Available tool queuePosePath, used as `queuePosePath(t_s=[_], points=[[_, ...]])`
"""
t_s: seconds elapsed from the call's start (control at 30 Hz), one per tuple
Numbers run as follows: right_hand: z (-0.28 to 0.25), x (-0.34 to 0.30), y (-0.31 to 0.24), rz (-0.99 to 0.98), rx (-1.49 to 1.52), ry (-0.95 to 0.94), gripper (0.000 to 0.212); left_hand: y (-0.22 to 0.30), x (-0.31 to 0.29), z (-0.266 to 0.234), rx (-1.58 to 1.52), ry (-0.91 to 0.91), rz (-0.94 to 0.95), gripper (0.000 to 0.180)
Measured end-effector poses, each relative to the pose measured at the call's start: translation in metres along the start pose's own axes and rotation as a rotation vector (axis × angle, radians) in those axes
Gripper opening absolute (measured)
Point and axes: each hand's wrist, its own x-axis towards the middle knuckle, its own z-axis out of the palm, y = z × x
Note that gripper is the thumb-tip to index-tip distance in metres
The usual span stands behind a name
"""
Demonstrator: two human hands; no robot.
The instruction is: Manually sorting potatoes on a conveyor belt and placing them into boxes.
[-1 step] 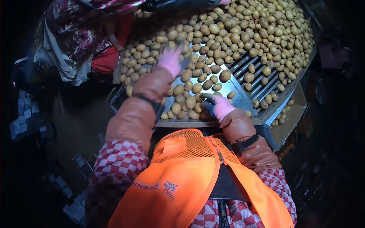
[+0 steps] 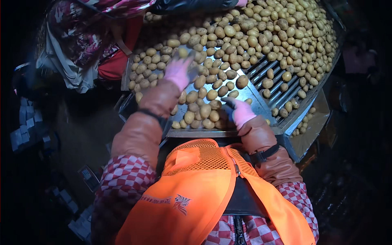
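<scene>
From where I stand, potatoes (image 2: 205, 110) lie loose all over the metal tray (image 2: 258, 103) in front of the worker, thin in the middle, crowded along the near edge, and banked into a deep heap (image 2: 288, 24) at the far right. A few sit on the bars (image 2: 260, 70) to the right, and more lie down in the box (image 2: 316, 130) below. The gloved left hand (image 2: 179, 69) is out over the left part of the tray, its outline smeared by motion, with one potato (image 2: 182, 52) showing right at its fingertips; whether that one is gripped or simply lies beyond them, I can't tell. The gloved right hand (image 2: 240, 110) is low by the near edge, a finger pointing toward the potatoes beside it, and I can't make out whether anything is in its grasp. Across the way a co-worker's dark sleeve (image 2: 192, 5) crosses the far side. Each potato looks light enough for one hand, firm and rounded, apt to roll on the smooth metal, and the skin could bruise if knocked. I'd take one around its widest part, fingers and thumb on opposite sides, without squeezing hard.
</scene>
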Motion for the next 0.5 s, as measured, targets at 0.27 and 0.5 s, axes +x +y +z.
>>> queuePosePath(t_s=[0.27, 0.5], points=[[-0.005, 0.077, -0.102, 0.206, -0.609, -0.122, 0.035, 0.01, -0.119, 0.021, 0.024, 0.171, -0.353, 0.037], [-0.003, 0.081, -0.085, 0.23, -0.12, -0.187, 0.042, 0.023, -0.125, 0.047, 0.068, -0.116, 0.115, 0.047]])
